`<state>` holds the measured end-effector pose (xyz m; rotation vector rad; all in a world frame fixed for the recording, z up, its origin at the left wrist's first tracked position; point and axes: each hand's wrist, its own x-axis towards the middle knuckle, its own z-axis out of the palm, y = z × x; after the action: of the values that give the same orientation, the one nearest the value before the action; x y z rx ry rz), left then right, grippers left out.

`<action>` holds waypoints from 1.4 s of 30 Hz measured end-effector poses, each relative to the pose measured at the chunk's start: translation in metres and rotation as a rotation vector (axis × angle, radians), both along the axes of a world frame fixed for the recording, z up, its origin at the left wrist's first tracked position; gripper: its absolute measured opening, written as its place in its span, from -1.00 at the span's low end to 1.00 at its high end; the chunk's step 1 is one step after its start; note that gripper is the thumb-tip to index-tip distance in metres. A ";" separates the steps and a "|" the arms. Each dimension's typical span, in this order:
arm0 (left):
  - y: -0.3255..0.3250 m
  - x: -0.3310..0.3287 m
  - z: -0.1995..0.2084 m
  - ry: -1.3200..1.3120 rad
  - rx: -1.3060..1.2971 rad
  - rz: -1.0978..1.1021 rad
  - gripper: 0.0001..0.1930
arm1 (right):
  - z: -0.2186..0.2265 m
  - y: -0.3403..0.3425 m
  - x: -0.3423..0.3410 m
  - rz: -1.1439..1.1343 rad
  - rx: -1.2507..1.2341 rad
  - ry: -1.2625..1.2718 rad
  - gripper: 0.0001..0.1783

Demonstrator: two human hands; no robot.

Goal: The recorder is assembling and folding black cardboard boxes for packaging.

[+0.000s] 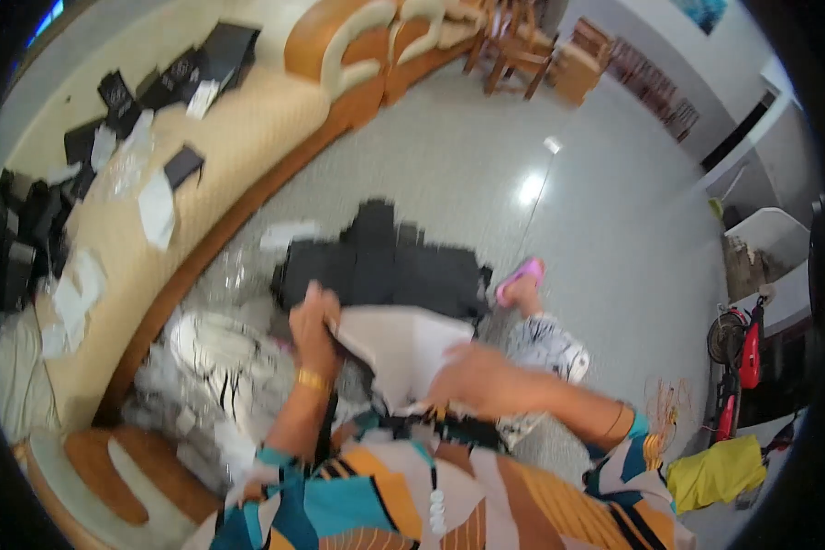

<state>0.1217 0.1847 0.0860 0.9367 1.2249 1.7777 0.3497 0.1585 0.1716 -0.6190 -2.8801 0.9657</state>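
Observation:
My left hand (pixel 313 321) is closed on the left edge of a folded sheet (pixel 399 344), which looks like a flattened box, white on the inside with a dark edge. My right hand (pixel 477 376) lies over the right part of its white face. That hand is blurred, and its fingers do not show clearly. Just beyond the sheet lies a pile of flat black cardboard pieces (pixel 385 275), with one piece jutting out at the far side.
A long cream sofa (pixel 238 137) on the left carries black boxes (pixel 119 105) and white paper (pixel 156 211). Clear plastic wrap (pixel 234 275) litters the floor beside my patterned trouser leg (pixel 220 353). My pink-shod foot (pixel 522 282) rests right of the pile. A yellow cloth (pixel 717 472) lies at the lower right.

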 end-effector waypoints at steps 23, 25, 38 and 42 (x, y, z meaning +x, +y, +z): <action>0.039 0.009 0.028 -1.205 0.540 -0.874 -0.42 | -0.017 0.045 -0.045 -0.532 0.337 0.235 -0.25; 0.042 0.004 0.035 -1.229 0.596 -0.892 -0.42 | -0.024 0.056 -0.050 -0.534 0.082 0.121 -0.37; -0.015 0.017 -0.039 -0.987 -0.130 -0.690 -0.52 | -0.038 0.083 -0.031 -0.967 -0.059 0.406 -0.48; -0.034 0.023 -0.033 -1.120 -0.136 -0.798 -0.23 | -0.054 0.095 -0.026 -1.163 0.103 0.495 -0.48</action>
<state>0.1446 0.1505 0.0534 0.1610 0.1711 1.1815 0.3236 0.2535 0.1179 -1.4914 -1.6365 0.6069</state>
